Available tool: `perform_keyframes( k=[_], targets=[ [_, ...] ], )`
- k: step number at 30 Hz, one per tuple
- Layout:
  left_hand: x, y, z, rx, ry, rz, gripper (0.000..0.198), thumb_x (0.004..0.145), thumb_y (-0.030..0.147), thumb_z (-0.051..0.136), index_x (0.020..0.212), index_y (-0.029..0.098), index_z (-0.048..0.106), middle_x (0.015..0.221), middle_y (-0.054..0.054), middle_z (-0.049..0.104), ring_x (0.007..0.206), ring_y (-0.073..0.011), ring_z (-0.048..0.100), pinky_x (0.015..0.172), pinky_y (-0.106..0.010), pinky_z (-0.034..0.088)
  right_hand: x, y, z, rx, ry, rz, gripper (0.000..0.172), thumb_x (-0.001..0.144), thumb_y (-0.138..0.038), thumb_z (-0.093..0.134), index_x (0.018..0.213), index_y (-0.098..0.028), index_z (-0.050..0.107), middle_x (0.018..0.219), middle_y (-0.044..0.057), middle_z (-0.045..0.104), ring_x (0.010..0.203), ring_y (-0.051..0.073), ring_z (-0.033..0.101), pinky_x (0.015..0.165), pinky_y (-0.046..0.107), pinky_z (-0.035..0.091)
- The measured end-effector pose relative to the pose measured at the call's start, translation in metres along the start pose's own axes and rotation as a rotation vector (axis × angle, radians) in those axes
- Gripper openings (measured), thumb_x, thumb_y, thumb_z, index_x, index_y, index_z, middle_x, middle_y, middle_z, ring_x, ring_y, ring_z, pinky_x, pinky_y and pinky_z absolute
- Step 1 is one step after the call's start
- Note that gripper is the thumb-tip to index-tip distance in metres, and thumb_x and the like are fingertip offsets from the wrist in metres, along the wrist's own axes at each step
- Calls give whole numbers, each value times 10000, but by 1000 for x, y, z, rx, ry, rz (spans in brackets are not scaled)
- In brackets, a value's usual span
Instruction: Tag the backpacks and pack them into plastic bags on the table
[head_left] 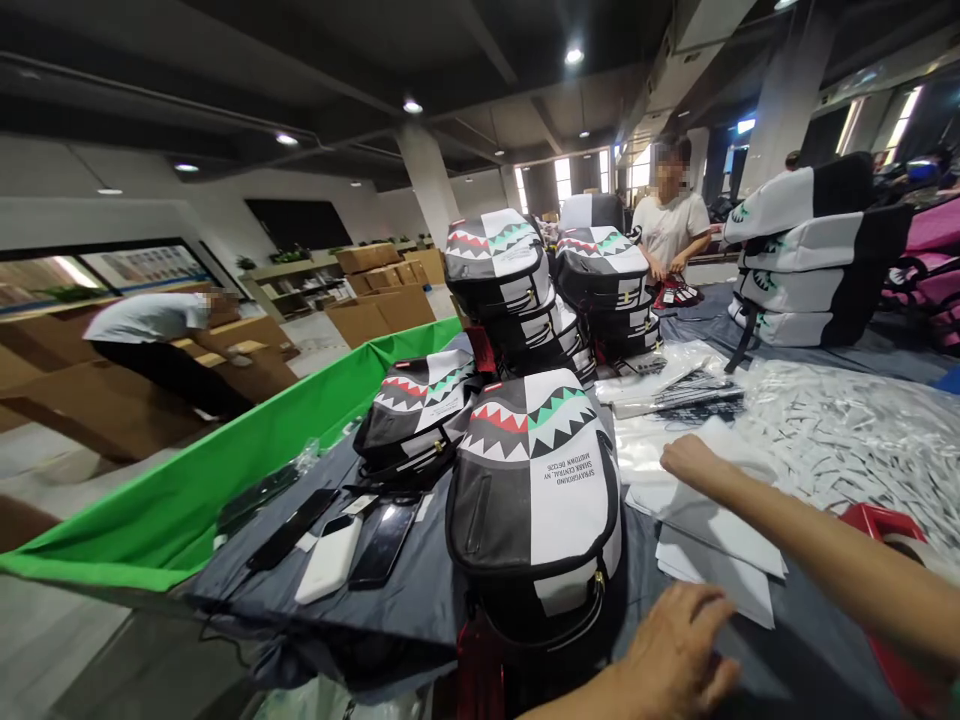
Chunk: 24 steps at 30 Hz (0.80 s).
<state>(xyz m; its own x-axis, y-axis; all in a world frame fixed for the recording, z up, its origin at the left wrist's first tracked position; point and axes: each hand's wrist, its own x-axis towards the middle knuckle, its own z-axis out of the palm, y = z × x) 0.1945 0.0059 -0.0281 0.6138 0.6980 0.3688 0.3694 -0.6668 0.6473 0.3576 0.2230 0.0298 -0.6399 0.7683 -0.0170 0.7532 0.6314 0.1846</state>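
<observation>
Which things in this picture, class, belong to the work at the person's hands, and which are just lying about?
At the hands: left hand; right hand; shark-mouth backpack; stacked white sheets.
Lying about: smartphone; white power bank; red tape dispenser; cardboard boxes.

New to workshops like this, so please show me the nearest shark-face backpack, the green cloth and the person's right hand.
Nearest shark-face backpack (532, 430), head view, on its printed teeth.
Green cloth (187, 495), head view, on its middle.
Right hand (694, 462), head view, on the hand's back.

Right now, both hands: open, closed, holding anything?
Left hand: open, empty, beside the black-and-white shark-print backpack.
Right hand: loosely closed, empty, above the stacked white sheets.
</observation>
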Motion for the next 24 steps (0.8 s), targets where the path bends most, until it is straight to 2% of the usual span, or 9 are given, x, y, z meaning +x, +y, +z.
perform_keyframes(
  k=[3, 5, 7, 9, 12, 16, 18, 22, 24],
  targets=[
    [36, -12, -7, -133, 322, -195, 371, 890, 188, 574, 1260, 207, 598, 1206, -114, 680, 1136, -250, 642, 1032, -419, 537, -15, -22, 9, 60, 66, -47, 171, 934, -194, 636, 1090, -157, 695, 1145, 130, 721, 1002, 219, 693, 879, 376, 565],
    [59, -22, -8, -190, 532, -360, 380, 898, 138, 495, 1267, 179, 577, 1205, -126, 669, 1139, -239, 640, 1037, -421, 533, -37, -31, 16, 104, 120, -67, 340, 910, -93, 561, 1212, -203, 670, 1339, 136, 656, 1138, 215, 664, 946, 352, 546],
    [78, -29, -7, -176, 622, -465, 456, 897, 129, 479, 1350, 152, 519, 1320, -161, 620, 1245, -251, 597, 1106, -437, 485, -62, -31, 23, 144, 170, -57, 457, 896, -52, 484, 1282, -243, 638, 1438, 104, 594, 1229, 199, 621, 995, 344, 529],
    [94, -30, -5, -107, 612, -494, 536, 894, 140, 501, 1428, 150, 457, 1456, -181, 537, 1388, -268, 494, 1194, -463, 391, -86, -22, 28, 174, 204, -9, 451, 885, -42, 437, 1215, -244, 670, 1379, 96, 637, 1211, 210, 633, 992, 363, 533],
    [110, -28, 0, 20, 501, -597, 673, 882, 186, 566, 1522, 162, 362, 1621, -184, 355, 1517, -304, 318, 1248, -515, 285, -114, 4, 33, 202, 211, 105, 382, 893, -81, 418, 1113, -223, 697, 1190, 116, 713, 1048, 238, 699, 909, 392, 569],
    [117, -34, 16, 44, 148, -829, 763, 851, 282, 655, 1536, 87, 381, 1641, -222, 304, 1552, -389, 187, 1262, -582, 185, -122, 38, 40, 212, 140, 165, 387, 839, -106, 483, 1165, -198, 670, 1121, 118, 718, 962, 248, 721, 820, 370, 592],
    [117, -40, 25, 71, 90, -789, 791, 848, 350, 671, 1530, 59, 398, 1643, -247, 274, 1555, -417, 126, 1262, -615, 136, -113, 47, 43, 198, 106, 161, 384, 834, -91, 485, 1152, -196, 671, 1122, 117, 712, 979, 246, 716, 816, 353, 586],
    [129, -49, 32, 241, 185, -552, 834, 878, 347, 628, 1593, 99, 277, 1687, -214, 77, 1567, -383, 14, 1253, -654, 113, -81, 60, 52, 113, 69, 166, 442, 753, -7, 504, 1138, -146, 671, 1144, 173, 692, 1076, 322, 677, 868, 411, 549],
    [138, -53, 30, 276, 136, -510, 865, 881, 358, 624, 1605, 94, 232, 1687, -204, 56, 1568, -368, -5, 1262, -635, 109, -68, 64, 57, 72, 45, 164, 440, 721, 32, 490, 1081, -138, 678, 1084, 177, 704, 1034, 335, 686, 829, 408, 538]
  ],
)
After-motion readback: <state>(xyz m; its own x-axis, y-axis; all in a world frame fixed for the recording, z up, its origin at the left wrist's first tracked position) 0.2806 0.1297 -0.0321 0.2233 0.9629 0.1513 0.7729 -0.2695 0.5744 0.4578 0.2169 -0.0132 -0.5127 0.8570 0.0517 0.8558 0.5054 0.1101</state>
